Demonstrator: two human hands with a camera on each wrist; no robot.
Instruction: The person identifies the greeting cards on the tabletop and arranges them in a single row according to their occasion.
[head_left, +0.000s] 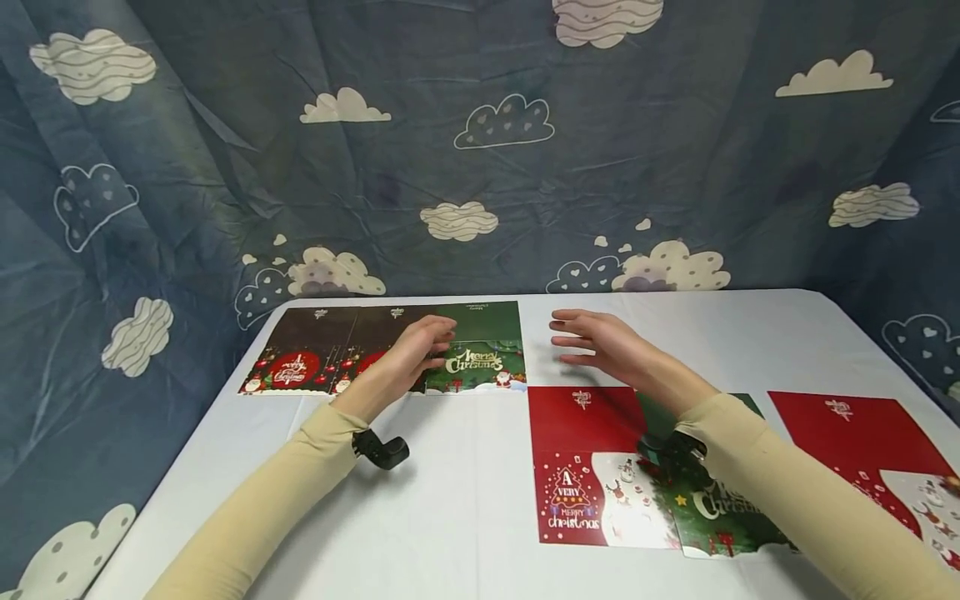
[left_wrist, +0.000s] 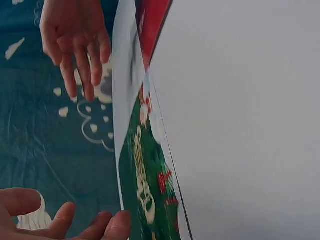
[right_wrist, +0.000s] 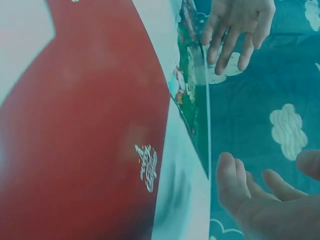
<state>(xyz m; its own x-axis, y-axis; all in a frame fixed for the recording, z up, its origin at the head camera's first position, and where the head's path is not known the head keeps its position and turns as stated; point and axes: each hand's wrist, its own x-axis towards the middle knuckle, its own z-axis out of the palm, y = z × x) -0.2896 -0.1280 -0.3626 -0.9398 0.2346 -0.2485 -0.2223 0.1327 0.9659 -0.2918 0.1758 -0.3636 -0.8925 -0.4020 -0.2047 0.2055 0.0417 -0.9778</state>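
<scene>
My left hand (head_left: 411, 354) is over the seam between a dark Christmas card (head_left: 382, 323) and a green "Merry Christmas" card (head_left: 486, 367), its fingers loosely bent around nothing. Another dark card (head_left: 292, 367) with a round red design lies to their left. Empty too, my right hand (head_left: 611, 343) hovers beyond the far edge of a red card (head_left: 573, 417), fingers spread and pointing left. Both palms face each other in the left wrist view, where the left fingers (left_wrist: 62, 220) show at the bottom. My right forearm partly hides a second green card (head_left: 720, 517).
At the right edge of the white table (head_left: 420, 517) lies another red card (head_left: 862, 425), partly cut off by the frame and covered by my sleeve. A dark blue curtain (head_left: 510, 208) with cloud prints hangs behind the table. Each wrist carries a black camera band.
</scene>
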